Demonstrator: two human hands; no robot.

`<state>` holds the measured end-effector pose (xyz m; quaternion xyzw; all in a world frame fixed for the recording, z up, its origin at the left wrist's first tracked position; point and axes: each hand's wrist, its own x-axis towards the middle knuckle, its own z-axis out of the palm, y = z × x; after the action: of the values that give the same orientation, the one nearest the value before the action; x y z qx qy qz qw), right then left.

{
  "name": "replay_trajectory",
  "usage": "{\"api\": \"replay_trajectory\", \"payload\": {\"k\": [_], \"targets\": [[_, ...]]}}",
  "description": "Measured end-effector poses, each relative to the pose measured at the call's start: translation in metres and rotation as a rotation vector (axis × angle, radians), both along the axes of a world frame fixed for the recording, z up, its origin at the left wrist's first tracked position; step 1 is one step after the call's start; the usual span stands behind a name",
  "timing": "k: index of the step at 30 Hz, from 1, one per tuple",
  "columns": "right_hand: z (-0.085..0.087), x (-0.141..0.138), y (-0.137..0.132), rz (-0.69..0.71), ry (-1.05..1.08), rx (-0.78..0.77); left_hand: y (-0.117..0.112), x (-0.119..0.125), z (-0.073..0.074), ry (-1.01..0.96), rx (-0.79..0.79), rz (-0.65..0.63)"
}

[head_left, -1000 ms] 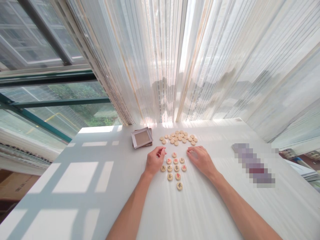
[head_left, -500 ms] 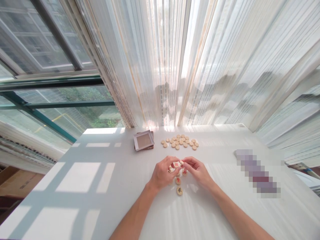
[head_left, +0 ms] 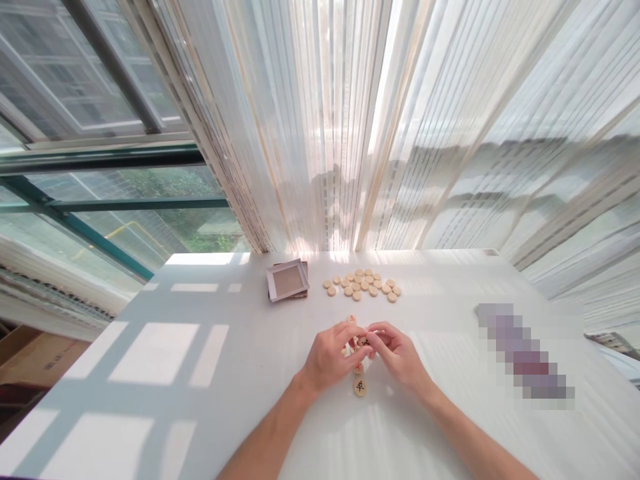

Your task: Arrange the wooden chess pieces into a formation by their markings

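Both hands meet over a small group of round wooden chess discs on the white table (head_left: 210, 400). My left hand (head_left: 330, 357) is curled, its fingertips pinching a disc (head_left: 364, 341) together with those of my right hand (head_left: 395, 352). Most of the marked discs beneath them are hidden. One disc with a dark character (head_left: 359, 387) lies just nearer me, and another (head_left: 351, 319) peeks out beyond my fingers. A cluster of several blank-faced discs (head_left: 363, 285) lies farther back.
A small shallow cardboard box (head_left: 288, 281) sits at the back, left of the disc cluster. A blurred-out object (head_left: 525, 355) lies on the right side of the table. Sheer curtains (head_left: 380, 133) hang behind the table's far edge, with a window (head_left: 100, 133) at the left.
My hands came in from either side of the marked discs and met above them, pinching a disc between the fingertips. The view shifted slightly.
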<state>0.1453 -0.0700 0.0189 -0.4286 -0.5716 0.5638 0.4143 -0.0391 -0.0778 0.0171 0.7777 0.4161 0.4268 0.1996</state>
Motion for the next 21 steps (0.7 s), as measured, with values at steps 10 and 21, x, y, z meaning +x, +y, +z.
{"api": "replay_trajectory", "payload": {"k": [10,21], "targets": [[0.002,0.001,-0.002,-0.026,0.019,0.037,-0.001,-0.002,0.000,0.001,-0.059,0.012],[0.008,0.004,-0.005,0.039,0.019,0.051,-0.001,-0.001,0.008,-0.188,-0.246,0.018]]}}
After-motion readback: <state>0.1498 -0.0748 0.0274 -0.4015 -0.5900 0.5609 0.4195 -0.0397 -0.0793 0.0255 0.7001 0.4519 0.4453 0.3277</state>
